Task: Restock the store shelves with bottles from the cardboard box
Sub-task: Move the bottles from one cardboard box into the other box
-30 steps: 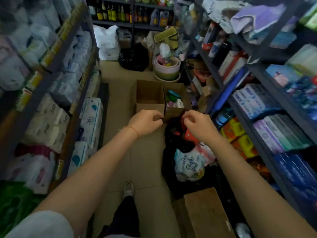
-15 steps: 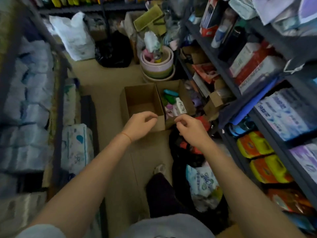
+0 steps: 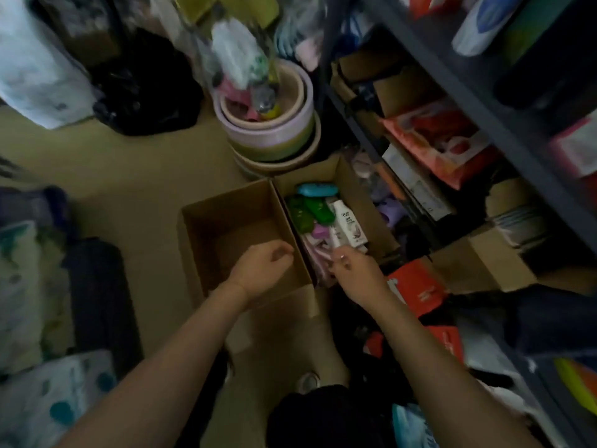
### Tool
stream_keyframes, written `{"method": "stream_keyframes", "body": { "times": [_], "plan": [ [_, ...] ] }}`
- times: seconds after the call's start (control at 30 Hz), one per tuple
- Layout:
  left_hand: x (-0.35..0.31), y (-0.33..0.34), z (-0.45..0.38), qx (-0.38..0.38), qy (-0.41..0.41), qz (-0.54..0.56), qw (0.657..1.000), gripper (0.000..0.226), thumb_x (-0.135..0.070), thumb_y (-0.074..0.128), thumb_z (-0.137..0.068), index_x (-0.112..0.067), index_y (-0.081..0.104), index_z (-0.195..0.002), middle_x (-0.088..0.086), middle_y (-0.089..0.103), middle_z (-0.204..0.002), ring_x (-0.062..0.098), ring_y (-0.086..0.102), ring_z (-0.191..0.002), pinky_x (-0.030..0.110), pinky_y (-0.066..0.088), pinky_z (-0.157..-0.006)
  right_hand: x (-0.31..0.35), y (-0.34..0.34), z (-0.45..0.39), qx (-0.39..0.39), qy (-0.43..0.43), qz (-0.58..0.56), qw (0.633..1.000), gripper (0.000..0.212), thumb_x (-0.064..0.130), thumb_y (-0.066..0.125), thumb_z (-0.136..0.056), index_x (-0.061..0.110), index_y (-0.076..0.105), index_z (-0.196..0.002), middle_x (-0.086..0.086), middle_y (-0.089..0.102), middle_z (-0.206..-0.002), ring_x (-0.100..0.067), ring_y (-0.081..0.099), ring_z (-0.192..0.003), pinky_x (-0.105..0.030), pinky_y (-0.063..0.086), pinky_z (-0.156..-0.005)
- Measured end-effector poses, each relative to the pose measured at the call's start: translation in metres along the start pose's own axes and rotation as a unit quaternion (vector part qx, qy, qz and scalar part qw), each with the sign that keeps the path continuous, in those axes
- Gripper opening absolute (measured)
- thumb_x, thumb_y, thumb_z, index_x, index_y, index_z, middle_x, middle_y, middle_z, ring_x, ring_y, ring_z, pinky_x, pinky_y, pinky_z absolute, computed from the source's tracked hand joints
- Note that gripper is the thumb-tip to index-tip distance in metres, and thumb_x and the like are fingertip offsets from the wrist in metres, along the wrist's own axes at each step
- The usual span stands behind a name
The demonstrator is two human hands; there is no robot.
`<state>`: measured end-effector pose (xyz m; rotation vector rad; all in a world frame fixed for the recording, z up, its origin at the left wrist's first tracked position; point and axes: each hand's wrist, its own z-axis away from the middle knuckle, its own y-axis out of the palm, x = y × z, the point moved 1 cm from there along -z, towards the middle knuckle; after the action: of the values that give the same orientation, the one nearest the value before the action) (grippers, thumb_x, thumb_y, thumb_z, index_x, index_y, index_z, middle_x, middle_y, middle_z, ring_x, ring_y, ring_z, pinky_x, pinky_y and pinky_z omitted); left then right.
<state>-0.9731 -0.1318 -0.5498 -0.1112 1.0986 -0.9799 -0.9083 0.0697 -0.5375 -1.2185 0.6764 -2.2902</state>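
Both hands have dropped lower since a second ago, from above the box rims down into the boxes. Left hand (image 3: 263,270) hangs over the bare cardboard box (image 3: 226,234), fingers loosely curled, holding nothing. Right hand (image 3: 353,273) is at the near end of the filled cardboard box (image 3: 361,202), fingers curled near a white bottle (image 3: 347,226) (blurred, so whether it grips it I cannot tell). Bottles lie inside: green ones (image 3: 310,210) at 12 o'clock from the right hand, a blue one (image 3: 318,190) beyond. The two boxes touch along a shared wall. Shelf frame (image 3: 484,121) crowds in at 2 o'clock, stacked basins (image 3: 274,137) at 12; bare floor (image 3: 113,166) lies at 10 o'clock.
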Motion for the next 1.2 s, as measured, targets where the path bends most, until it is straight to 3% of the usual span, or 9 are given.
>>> {"method": "stream_keyframes", "body": {
  "times": [0.13,0.27,0.4,0.47,0.57,0.7,0.77,0.97,1.2],
  "plan": [
    [0.071,0.048,-0.129,0.02,0.019,-0.043,0.999,0.037,-0.028,0.056,-0.099,-0.023,0.056,-0.135,0.006,0.06,-0.132,0.024,0.058,-0.121,0.041,0.047,-0.102,-0.056,0.061,-0.115,-0.025,0.041,-0.031,0.998,0.02,0.018,0.05,-0.098,0.003,0.063,-0.101,-0.017,0.066,-0.097,-0.033,0.063,-0.092,-0.04,0.052,-0.082],
    [0.124,0.088,-0.231,-0.008,0.032,-0.09,0.995,0.072,-0.043,0.056,-0.098,-0.034,0.015,-0.157,0.01,0.032,-0.154,0.031,0.048,-0.132,0.047,0.047,-0.099,-0.106,0.116,-0.221,-0.039,0.05,-0.033,0.997,0.007,0.016,0.051,-0.097,0.019,0.056,-0.093,0.002,0.059,-0.085,-0.02,0.058,-0.086,-0.032,0.045,-0.073],
    [0.164,0.11,-0.31,-0.045,0.004,-0.103,0.994,0.092,-0.067,0.051,-0.091,-0.046,-0.011,-0.154,0.014,0.007,-0.165,0.04,0.039,-0.139,0.05,0.043,-0.102,-0.146,0.161,-0.321,-0.088,0.042,0.0,0.995,0.026,0.018,0.056,-0.092,0.013,0.058,-0.117,-0.01,0.058,-0.117,-0.028,0.056,-0.109,-0.037,0.047,-0.089],
    [0.178,0.117,-0.333,-0.05,0.021,-0.076,0.996,0.09,-0.066,0.052,-0.09,-0.051,-0.011,-0.152,0.013,0.006,-0.166,0.04,0.043,-0.135,0.048,0.045,-0.1,-0.153,0.173,-0.36,-0.128,0.038,0.036,0.99,0.045,0.02,0.059,-0.09,0.007,0.049,-0.132,-0.017,0.049,-0.131,-0.033,0.048,-0.121,-0.041,0.044,-0.098],
    [0.191,0.129,-0.345,-0.06,0.076,0.002,0.995,0.079,-0.055,0.052,-0.091,-0.053,0.001,-0.15,0.009,0.011,-0.164,0.037,0.054,-0.123,0.046,0.049,-0.093,-0.156,0.183,-0.407,-0.163,0.033,0.109,0.98,0.075,0.044,0.065,-0.086,0.011,0.031,-0.145,-0.016,0.034,-0.147,-0.033,0.032,-0.136,-0.044,0.031,-0.11],
    [0.198,0.137,-0.35,-0.082,0.099,0.053,0.99,0.076,-0.053,0.045,-0.077,-0.054,0.011,-0.145,0.005,0.016,-0.164,0.033,0.058,-0.115,0.046,0.052,-0.088,-0.159,0.196,-0.453,-0.054,0.084,0.222,0.97,0.118,0.07,0.065,-0.074,0.016,0.001,-0.156,-0.021,0.005,-0.161,-0.038,0.004,-0.149,-0.055,0.006,-0.119],
    [0.199,0.139,-0.352,-0.089,0.103,0.062,0.989,0.074,-0.052,0.045,-0.076,-0.057,0.012,-0.143,0.004,0.017,-0.164,0.031,0.058,-0.116,0.046,0.052,-0.088,-0.16,0.199,-0.467,-0.02,0.126,0.259,0.957,0.129,0.077,0.064,-0.069,0.016,-0.009,-0.156,-0.025,-0.002,-0.161,-0.042,-0.001,-0.149,-0.058,0.003,-0.117],
    [0.202,0.137,-0.355,-0.077,0.115,0.067,0.988,0.076,-0.06,0.042,-0.07,-0.06,0.015,-0.141,0.006,0.022,-0.161,0.033,0.055,-0.121,0.049,0.052,-0.089,-0.148,0.192,-0.485,0.042,0.188,0.286,0.939,0.141,0.076,0.07,-0.064,0.017,-0.023,-0.153,-0.028,0.007,-0.158,-0.045,0.014,-0.145,-0.061,0.022,-0.111],
    [0.201,0.131,-0.352,-0.063,0.097,0.072,0.991,0.071,-0.055,0.047,-0.074,-0.066,0.016,-0.137,0.004,0.021,-0.162,0.032,0.053,-0.124,0.048,0.051,-0.093,-0.152,0.19,-0.48,0.056,0.179,0.301,0.935,0.142,0.069,0.076,-0.065,0.016,-0.021,-0.153,-0.025,0.007,-0.16,-0.041,0.013,-0.147,-0.058,0.024,-0.115]
  ]
}}
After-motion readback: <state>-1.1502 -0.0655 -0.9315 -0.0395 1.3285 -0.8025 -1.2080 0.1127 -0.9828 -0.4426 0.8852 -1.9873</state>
